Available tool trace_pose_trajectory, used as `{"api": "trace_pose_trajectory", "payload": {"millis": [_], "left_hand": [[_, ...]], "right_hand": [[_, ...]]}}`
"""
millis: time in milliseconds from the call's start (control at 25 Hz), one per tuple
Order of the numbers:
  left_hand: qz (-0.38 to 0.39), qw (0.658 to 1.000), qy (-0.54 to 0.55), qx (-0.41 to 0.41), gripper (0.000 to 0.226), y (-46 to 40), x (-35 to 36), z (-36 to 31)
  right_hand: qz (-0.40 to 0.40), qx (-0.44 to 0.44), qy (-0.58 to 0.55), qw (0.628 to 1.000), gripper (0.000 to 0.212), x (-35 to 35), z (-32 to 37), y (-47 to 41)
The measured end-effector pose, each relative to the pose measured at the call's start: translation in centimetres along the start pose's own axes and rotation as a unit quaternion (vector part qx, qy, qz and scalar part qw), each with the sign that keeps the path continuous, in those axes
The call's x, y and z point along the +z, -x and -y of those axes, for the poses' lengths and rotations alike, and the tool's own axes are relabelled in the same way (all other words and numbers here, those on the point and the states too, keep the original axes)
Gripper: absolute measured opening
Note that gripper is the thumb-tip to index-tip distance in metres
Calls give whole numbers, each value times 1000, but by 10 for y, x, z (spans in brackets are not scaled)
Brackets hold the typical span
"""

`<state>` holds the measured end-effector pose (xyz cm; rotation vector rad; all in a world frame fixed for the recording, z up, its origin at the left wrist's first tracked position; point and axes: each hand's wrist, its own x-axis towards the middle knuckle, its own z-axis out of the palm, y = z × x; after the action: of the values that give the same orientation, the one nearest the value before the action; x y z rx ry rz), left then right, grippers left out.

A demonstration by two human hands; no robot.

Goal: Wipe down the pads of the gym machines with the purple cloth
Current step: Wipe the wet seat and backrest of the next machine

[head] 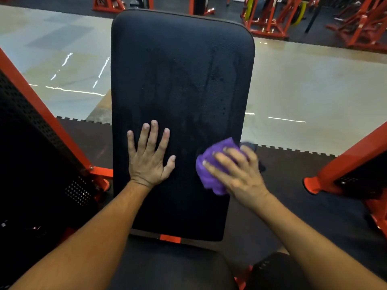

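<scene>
A long black back pad (182, 80) of a gym machine fills the middle of the view, with faint wet streaks on its surface. My left hand (149, 159) rests flat on the pad's lower left part, fingers spread and straight. My right hand (236, 174) grips a bunched purple cloth (209, 176) and presses it against the pad's lower right edge. The right hand is motion-blurred. Below the back pad, part of a black seat pad (171, 268) shows between my forearms.
Orange machine frames stand close on both sides: one with a black perforated panel at left (41, 130), another at right (356, 160). Dark rubber matting (293, 164) lies under the machine, shiny pale floor (314, 91) beyond it. More orange equipment (272, 19) stands at the back.
</scene>
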<state>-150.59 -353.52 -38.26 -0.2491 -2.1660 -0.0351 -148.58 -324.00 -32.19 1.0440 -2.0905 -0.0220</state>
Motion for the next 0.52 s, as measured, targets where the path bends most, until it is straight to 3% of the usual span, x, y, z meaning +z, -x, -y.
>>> {"api": "trace_pose_trajectory", "payload": {"millis": [80,160,240,360,400,520], "left_hand": [[-7,1000,-7,1,77,-2,0,1],[-10,1000,-3,2,78,1,0,0],[-16,1000,-10,2,78,1,2,0],[-14,1000,-12,5,77,0,0,0],[-15,1000,-15,6,77,0,1,0],[-17,1000,-7,4,77,1,0,0]], "right_hand": [[-81,77,6,994,40,-13,-21,-50],[-97,127,8,987,46,-11,-19,-63],[-52,89,-4,995,45,2,8,-30],[109,-48,17,993,46,10,43,41],[129,-72,20,989,46,8,40,45],[57,-66,1,996,36,-8,11,-13]]}}
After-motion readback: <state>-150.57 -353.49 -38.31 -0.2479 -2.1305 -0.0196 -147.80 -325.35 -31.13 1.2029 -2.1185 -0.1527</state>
